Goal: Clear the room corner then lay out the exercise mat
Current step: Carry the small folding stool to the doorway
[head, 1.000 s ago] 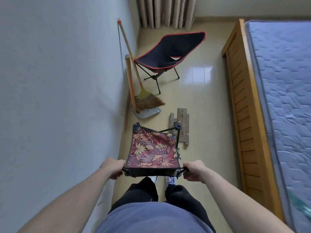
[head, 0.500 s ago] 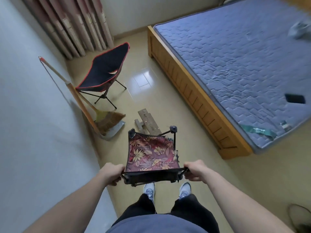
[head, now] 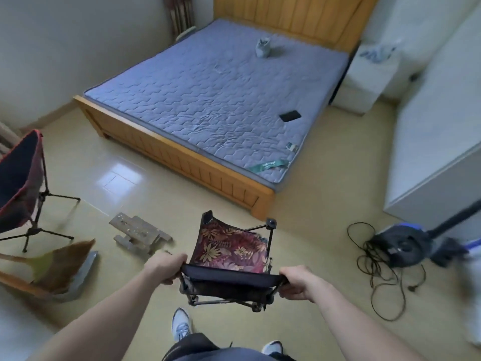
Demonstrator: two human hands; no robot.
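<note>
I hold a small folding camp chair [head: 229, 250] with a dark red leaf-patterned seat and black frame, lifted off the floor in front of me. My left hand [head: 165, 265] grips its near left corner and my right hand [head: 295, 282] grips the near right corner. A larger black folding chair with red trim [head: 19, 178] stands at the left edge. A broom [head: 59, 264] and metal dustpan [head: 83, 272] lie on the floor at lower left. No exercise mat is in view.
A low wooden stool [head: 138, 234] lies tipped on the floor just left of the held chair. A wooden bed with a blue mattress [head: 221, 100] fills the middle. A blue vacuum [head: 406, 243] with a loose cord [head: 377, 277] sits at right, beside a white cabinet [head: 437, 152].
My view has swung to the right, away from the wall corner toward the bed and the vacuum. Both hands keep the same grip on the small chair, which has travelled with me.
</note>
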